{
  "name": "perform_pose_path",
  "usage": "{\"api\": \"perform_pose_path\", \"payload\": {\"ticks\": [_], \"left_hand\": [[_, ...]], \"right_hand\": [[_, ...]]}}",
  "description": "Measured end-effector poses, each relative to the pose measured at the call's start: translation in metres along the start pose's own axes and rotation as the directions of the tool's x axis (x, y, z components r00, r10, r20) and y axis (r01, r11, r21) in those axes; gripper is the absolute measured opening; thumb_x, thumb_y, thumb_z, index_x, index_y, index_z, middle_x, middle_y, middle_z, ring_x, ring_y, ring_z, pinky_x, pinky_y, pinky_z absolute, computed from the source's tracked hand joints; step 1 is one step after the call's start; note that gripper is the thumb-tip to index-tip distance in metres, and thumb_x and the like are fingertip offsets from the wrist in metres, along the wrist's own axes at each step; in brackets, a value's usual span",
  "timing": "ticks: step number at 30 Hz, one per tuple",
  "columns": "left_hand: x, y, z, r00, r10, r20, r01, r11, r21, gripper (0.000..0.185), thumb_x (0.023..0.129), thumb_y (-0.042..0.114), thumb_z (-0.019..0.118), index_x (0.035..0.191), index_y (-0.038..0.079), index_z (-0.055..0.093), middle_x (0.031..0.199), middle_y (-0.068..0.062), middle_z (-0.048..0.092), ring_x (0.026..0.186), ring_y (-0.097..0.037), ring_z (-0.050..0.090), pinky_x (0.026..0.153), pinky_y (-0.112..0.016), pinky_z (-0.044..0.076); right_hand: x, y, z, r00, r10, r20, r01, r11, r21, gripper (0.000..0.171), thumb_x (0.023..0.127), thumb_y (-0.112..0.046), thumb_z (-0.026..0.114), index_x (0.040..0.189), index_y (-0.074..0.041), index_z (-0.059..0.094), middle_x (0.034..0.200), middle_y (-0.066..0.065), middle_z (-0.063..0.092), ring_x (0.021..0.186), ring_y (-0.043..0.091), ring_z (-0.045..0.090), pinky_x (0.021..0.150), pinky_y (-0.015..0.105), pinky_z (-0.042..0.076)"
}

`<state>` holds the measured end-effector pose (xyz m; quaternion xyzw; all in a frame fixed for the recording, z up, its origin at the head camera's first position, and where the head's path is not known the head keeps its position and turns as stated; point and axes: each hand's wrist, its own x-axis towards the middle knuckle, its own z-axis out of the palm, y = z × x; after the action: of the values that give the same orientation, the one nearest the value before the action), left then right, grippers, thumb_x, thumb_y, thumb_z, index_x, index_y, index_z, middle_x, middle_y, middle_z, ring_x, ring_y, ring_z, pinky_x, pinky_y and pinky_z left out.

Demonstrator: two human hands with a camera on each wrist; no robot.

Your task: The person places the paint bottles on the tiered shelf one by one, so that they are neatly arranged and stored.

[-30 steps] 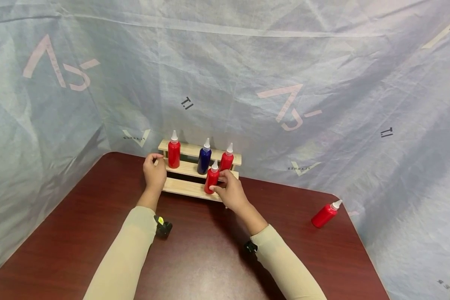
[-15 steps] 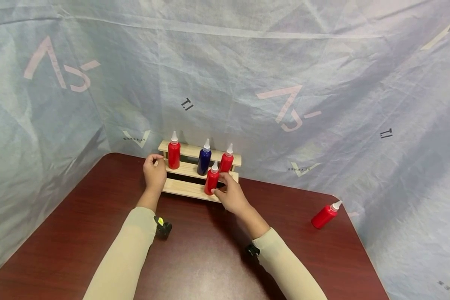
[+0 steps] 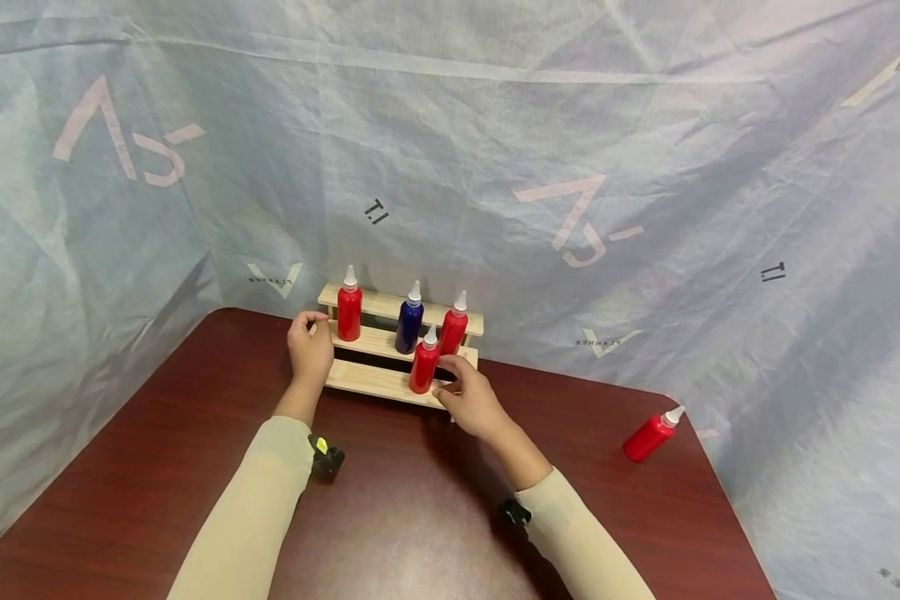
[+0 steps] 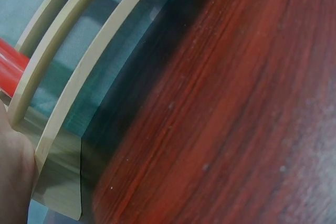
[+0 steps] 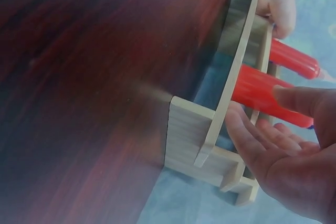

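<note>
A small tiered wooden rack [image 3: 363,377] stands at the back of the table. On its lowest shelf, toward the right, a red squeeze bottle [image 3: 424,368] with a white nozzle cap stands upright. My right hand [image 3: 474,402] is just right of that bottle, thumb and fingers spread apart around its side; the right wrist view shows the thumb overlapping the red bottle [image 5: 257,93]. At the rack's left end my left hand [image 3: 310,350] holds the end with curled fingers. Higher up stand a red bottle [image 3: 349,315], a dark blue bottle [image 3: 409,327] and another red bottle [image 3: 453,328], partly hidden.
Far right on the dark red wooden table [image 3: 390,500], another red squeeze bottle [image 3: 648,437] appears tilted, near the table's right edge. A grey printed cloth [image 3: 450,167] hangs right behind the rack and along both sides.
My right hand has loosened from the front red bottle and drawn slightly right and toward me; the bottle stays on the lowest shelf. My left hand keeps its place.
</note>
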<state>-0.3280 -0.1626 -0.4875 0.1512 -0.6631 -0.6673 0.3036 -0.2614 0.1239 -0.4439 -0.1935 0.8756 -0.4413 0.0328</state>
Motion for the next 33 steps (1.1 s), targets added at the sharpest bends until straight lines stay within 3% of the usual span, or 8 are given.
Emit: {"api": "perform_pose_path", "payload": {"ticks": [4, 13, 22, 33], "left_hand": [[0.001, -0.001, 0.000, 1.000, 0.009, -0.004, -0.009, 1.000, -0.006, 0.020, 0.103, 0.005, 0.051, 0.106, -0.009, 0.065, 0.118, -0.022, 0.062, 0.114, -0.030, 0.055, 0.103, -0.036, 0.042], [0.001, -0.002, -0.001, 1.000, 0.030, -0.005, -0.030, 0.999, -0.027, 0.020, 0.103, 0.005, 0.051, 0.106, -0.009, 0.065, 0.115, -0.020, 0.062, 0.106, -0.028, 0.054, 0.091, -0.028, 0.040], [-0.002, -0.003, -0.001, 1.000, 0.011, -0.001, -0.011, 1.000, -0.013, 0.020, 0.104, 0.005, 0.051, 0.106, -0.008, 0.065, 0.116, -0.020, 0.062, 0.106, -0.028, 0.054, 0.092, -0.029, 0.040], [0.000, -0.002, -0.001, 1.000, 0.016, 0.001, -0.016, 1.000, 0.001, 0.020, 0.103, 0.006, 0.051, 0.106, -0.008, 0.065, 0.119, -0.021, 0.063, 0.112, -0.030, 0.055, 0.097, -0.031, 0.040]], "right_hand": [[-0.006, 0.002, -0.005, 1.000, -0.018, 0.006, 0.018, 1.000, -0.010, 0.052, 0.099, -0.004, 0.069, 0.148, -0.008, 0.053, 0.154, 0.017, 0.059, 0.107, 0.035, 0.076, 0.077, 0.033, 0.064], [-0.017, -0.001, -0.014, 0.999, 0.017, 0.030, -0.015, 0.998, -0.054, 0.054, 0.099, -0.008, 0.069, 0.151, -0.009, 0.053, 0.155, 0.019, 0.057, 0.111, 0.033, 0.076, 0.081, 0.040, 0.064], [-0.026, 0.004, -0.022, 0.997, 0.063, 0.048, -0.060, 0.995, -0.078, 0.056, 0.101, -0.014, 0.070, 0.153, -0.010, 0.051, 0.156, 0.016, 0.055, 0.117, 0.033, 0.074, 0.090, 0.047, 0.062], [-0.031, 0.011, -0.034, 0.997, 0.077, 0.011, -0.076, 0.995, -0.071, 0.052, 0.099, -0.014, 0.071, 0.149, -0.010, 0.056, 0.152, 0.015, 0.059, 0.115, 0.034, 0.074, 0.088, 0.047, 0.062]]}}
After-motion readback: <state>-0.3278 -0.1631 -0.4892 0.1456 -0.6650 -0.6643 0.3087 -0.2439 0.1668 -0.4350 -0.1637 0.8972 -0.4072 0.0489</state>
